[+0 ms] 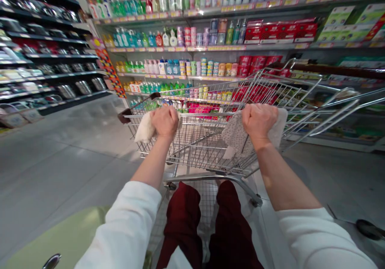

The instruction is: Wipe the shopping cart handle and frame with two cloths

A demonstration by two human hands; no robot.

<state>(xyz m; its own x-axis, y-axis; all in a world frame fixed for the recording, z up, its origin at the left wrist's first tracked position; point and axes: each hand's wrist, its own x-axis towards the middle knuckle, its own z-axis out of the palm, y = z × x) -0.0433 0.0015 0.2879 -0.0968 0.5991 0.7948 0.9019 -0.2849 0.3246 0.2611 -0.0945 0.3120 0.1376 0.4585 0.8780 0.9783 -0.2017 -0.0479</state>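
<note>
A metal wire shopping cart (198, 150) stands sideways right in front of me. My left hand (165, 121) is closed in a fist at its top side rail, with a cream cloth (144, 128) bunched under the fingers and hanging outside the wires. Farther right along the same rail, my right hand (260, 118) is closed on a grey dotted cloth (237, 134). A paler piece of cloth shows on the outer side of that hand, with a small white tag hanging below. Both sets of fingertips are hidden from me.
Shelves of bottles, cans and red boxes (279, 32) run behind the cart. Metal pots (82, 87) fill dark shelving at the left. A pale green surface (66, 237) is at lower left. Cart wheels (255, 200) rest on the tiled floor (84, 164) near my legs.
</note>
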